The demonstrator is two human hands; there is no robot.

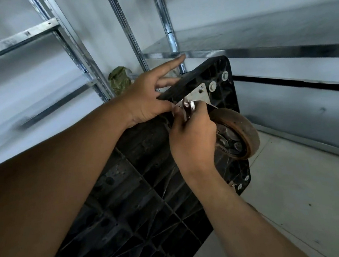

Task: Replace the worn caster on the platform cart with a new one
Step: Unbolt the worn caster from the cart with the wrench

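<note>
Your right hand's (193, 142) grip pinches the wrench (187, 111); your left hand (146, 97) rests straight-fingered on the cart (142, 194). If the wrench slips, the loosened caster (238, 135) could drop.

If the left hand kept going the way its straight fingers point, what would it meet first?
Probably the front lip of the metal shelf, beside its upright. The left hand's index fingertip overlaps that lip in the view, though depth is unclear.

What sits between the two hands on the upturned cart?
Head view: a corner of the silver metal mounting plate, where the right hand pinches a small dark wrench on a silver bolt, beside the left hand.
</note>
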